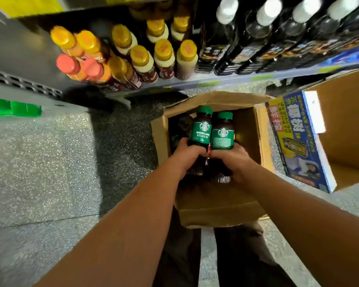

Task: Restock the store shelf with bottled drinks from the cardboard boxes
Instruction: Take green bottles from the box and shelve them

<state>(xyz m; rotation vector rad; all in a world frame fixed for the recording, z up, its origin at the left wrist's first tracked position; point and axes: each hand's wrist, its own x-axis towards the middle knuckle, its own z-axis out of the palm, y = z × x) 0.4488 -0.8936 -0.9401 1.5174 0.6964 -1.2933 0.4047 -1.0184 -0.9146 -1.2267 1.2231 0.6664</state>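
Closest, two bare forearms reach up from six o'clock to the middle of the view. The left hand [190, 156] curls round the lower body of one green-capped coffee bottle [201, 131]. The right hand [231, 160] grips a second green-capped bottle [223, 137] the same way. The two bottles are upright and touching side by side, held over the open cardboard box [216, 206] on the speckled floor [50, 152]. Another dark bottle [184, 123] stands inside the box at its ten o'clock corner. Toward three o'clock a blue printed carton [298, 141] leans against a second open cardboard box [344, 131]. At nine o'clock lies a green plastic object [13, 109], blurred. Farthest, at twelve o'clock, the shelf [216, 81] carries red-capped bottles [71, 65] and yellow-capped bottles [164, 56], with white-capped dark bottles [263, 38] toward one o'clock.
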